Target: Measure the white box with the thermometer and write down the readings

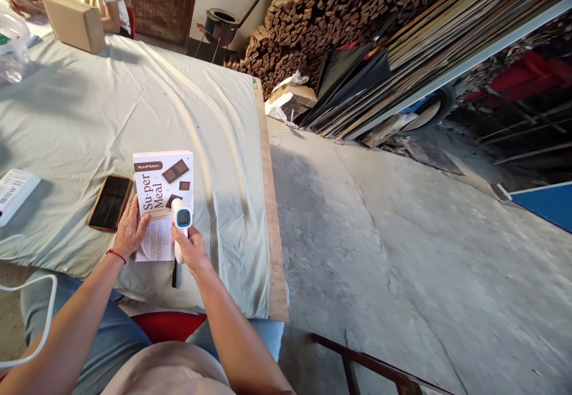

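Left hand (130, 229) lies flat on white box's (161, 201) near-left edge, right hand (191, 249) grips handheld scanner (181, 223) over box's near end, box's long axis running away from person.

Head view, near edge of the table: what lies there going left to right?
White device at the far left → phone → left hand resting on the white Su-per Meal box → right hand holding the white and blue handheld scanner → wooden table edge.
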The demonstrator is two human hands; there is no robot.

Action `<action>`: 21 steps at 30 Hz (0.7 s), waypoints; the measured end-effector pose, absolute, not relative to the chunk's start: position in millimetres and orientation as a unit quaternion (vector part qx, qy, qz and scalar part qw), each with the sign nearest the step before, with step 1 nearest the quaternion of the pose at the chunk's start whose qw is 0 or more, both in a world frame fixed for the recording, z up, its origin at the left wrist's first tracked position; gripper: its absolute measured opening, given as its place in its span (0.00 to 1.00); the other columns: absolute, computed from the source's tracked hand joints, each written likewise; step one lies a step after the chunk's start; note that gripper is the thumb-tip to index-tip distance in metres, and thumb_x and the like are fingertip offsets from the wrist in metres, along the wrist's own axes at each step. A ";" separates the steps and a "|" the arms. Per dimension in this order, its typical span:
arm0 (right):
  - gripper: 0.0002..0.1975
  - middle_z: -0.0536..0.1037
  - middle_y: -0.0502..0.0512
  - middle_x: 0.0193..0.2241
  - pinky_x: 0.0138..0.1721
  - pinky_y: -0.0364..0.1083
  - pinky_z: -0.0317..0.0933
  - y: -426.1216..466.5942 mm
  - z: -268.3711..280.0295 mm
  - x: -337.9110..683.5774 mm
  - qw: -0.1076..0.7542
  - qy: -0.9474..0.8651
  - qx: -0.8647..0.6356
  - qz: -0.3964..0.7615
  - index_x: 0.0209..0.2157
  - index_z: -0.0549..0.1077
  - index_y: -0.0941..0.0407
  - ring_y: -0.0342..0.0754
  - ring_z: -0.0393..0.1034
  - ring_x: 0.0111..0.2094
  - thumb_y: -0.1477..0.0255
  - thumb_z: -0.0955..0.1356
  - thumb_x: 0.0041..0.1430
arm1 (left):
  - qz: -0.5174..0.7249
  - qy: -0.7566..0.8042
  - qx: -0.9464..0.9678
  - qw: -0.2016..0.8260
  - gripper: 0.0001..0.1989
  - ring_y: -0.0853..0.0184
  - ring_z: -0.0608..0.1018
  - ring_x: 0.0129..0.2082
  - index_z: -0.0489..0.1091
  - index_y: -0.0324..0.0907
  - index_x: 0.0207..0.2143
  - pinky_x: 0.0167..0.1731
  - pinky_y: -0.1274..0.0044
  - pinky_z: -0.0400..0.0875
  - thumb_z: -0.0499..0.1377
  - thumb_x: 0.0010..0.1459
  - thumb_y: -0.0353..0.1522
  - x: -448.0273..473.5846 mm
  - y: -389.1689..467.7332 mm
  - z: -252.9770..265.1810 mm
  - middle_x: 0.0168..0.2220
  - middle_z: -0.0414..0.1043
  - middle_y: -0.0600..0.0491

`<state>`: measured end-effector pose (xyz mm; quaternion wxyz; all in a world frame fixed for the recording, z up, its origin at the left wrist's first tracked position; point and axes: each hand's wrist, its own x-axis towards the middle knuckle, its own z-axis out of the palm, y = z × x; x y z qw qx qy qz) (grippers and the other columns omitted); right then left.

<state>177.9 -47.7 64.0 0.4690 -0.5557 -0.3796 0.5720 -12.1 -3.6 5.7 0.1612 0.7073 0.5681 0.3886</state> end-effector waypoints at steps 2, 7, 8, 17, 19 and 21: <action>0.20 0.77 0.51 0.26 0.34 0.47 0.65 -49.4 66.8 178.1 0.463 -0.375 -0.537 0.597 0.29 0.73 0.54 0.49 0.70 0.30 0.52 0.74 0.43 | 0.386 0.571 0.707 0.161 0.42 0.49 0.72 0.62 0.55 0.34 0.69 0.62 0.58 0.67 0.41 0.69 0.58 -12.6 -3.6 5.3 0.61 0.69 0.34; 0.27 0.83 0.56 0.37 0.40 0.50 0.71 -61.5 73.6 190.9 0.499 -0.389 -0.577 0.516 0.44 0.76 0.55 0.54 0.77 0.38 0.57 0.75 0.43 | 0.377 0.578 0.704 0.168 0.43 0.48 0.71 0.63 0.56 0.33 0.68 0.63 0.56 0.66 0.42 0.68 0.58 -13.6 -3.4 5.6 0.61 0.68 0.33; 0.27 0.83 0.57 0.39 0.41 0.50 0.72 -64.6 74.5 197.3 0.499 -0.407 -0.602 0.472 0.46 0.76 0.56 0.55 0.77 0.40 0.58 0.75 0.44 | 0.377 0.577 0.704 0.170 0.43 0.48 0.71 0.63 0.56 0.33 0.68 0.63 0.56 0.66 0.42 0.68 0.58 -13.8 -3.3 5.8 0.61 0.68 0.32; 0.22 0.80 0.59 0.40 0.40 0.49 0.72 -81.4 70.7 260.1 0.514 -0.527 -0.657 0.162 0.49 0.75 0.55 0.54 0.76 0.40 0.63 0.72 0.54 | 0.385 0.568 0.708 0.164 0.38 0.48 0.72 0.61 0.58 0.37 0.67 0.62 0.56 0.66 0.44 0.69 0.55 -14.8 -0.5 10.8 0.61 0.69 0.36; 0.22 0.80 0.59 0.39 0.40 0.49 0.72 -83.0 72.9 264.0 0.517 -0.519 -0.661 0.165 0.49 0.75 0.56 0.54 0.76 0.40 0.62 0.72 0.53 | 0.384 0.566 0.711 0.161 0.38 0.48 0.73 0.61 0.59 0.36 0.67 0.61 0.56 0.67 0.44 0.69 0.55 -14.6 0.0 13.4 0.60 0.69 0.35; 0.23 0.81 0.59 0.39 0.39 0.49 0.71 -84.9 77.5 264.6 0.519 -0.503 -0.664 0.192 0.48 0.75 0.56 0.54 0.76 0.40 0.61 0.72 0.52 | 0.383 0.561 0.716 0.159 0.37 0.49 0.73 0.61 0.59 0.36 0.66 0.61 0.57 0.67 0.44 0.69 0.54 -14.1 0.3 16.1 0.60 0.69 0.35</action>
